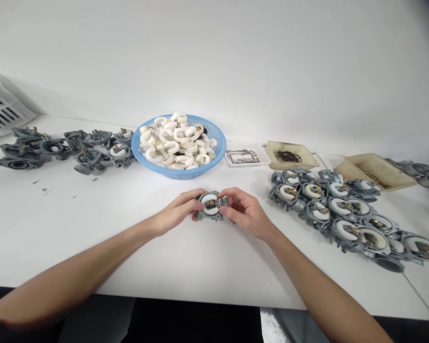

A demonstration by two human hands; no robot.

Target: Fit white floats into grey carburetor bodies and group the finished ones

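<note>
A grey metal carburetor body (209, 218) lies on the table in front of me, its open bowl side facing up. Inside it sits a white U-shaped float (206, 197) around brass jets. My left hand (180, 209) is closed on the body's left side, thumb at the rim near the float. My right hand (245, 212) is at the right side, thumb and index finger close together by the float's hinge end. Whether a small pin is between those fingertips is too small to tell.
Beyond my hands stands a blue basket (180, 175) heaped with white floats. Right of it are a white tray (248, 164) of thin metal pieces and beige bins (309, 162) (396, 183). Carburetor bodies with floats (320, 212) crowd the right; others (89, 159) lie left.
</note>
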